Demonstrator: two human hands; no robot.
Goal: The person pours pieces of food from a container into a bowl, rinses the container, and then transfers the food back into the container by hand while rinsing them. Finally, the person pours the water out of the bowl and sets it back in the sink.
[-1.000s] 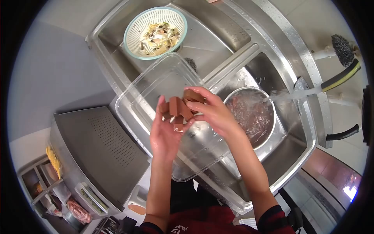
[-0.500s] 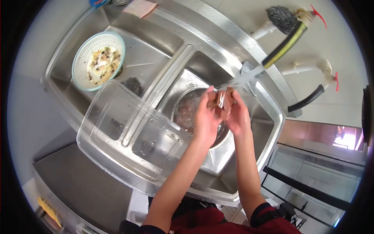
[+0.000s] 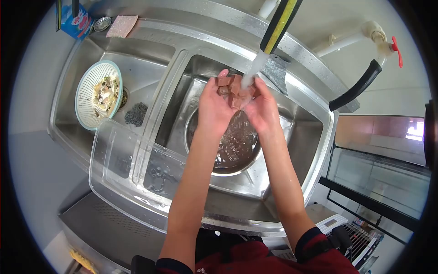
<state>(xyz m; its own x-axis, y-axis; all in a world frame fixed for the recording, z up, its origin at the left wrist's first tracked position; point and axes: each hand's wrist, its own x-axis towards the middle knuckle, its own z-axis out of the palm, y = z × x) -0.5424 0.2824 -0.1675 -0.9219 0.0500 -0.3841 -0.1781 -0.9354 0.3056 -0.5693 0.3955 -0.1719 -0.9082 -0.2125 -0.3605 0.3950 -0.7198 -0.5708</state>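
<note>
Cupped side by side, my left hand [image 3: 215, 107] and my right hand [image 3: 263, 106] hold several reddish-brown cubes [image 3: 235, 86] that look like blood curd. Water runs onto the cubes from a black-and-yellow hose [image 3: 280, 25] just above them. Below my hands, a round metal bowl [image 3: 228, 173] stands in the right sink basin with rippling, brownish water in it. My fingers curl up around the outer cubes, and the palms are partly hidden.
A colander [image 3: 84, 107] with food scraps and a dark scouring pad [image 3: 136, 114] are in the left basin. A clear plastic tray [image 3: 102, 182] lies across the sink's front left. A second tap [image 3: 376, 32] with a black hose [image 3: 358, 85] is at right.
Both hands have moved up and left in view, under the hose. They have spread into a wider cup, with more cubes showing and water now landing on them. The view has shifted too.
</note>
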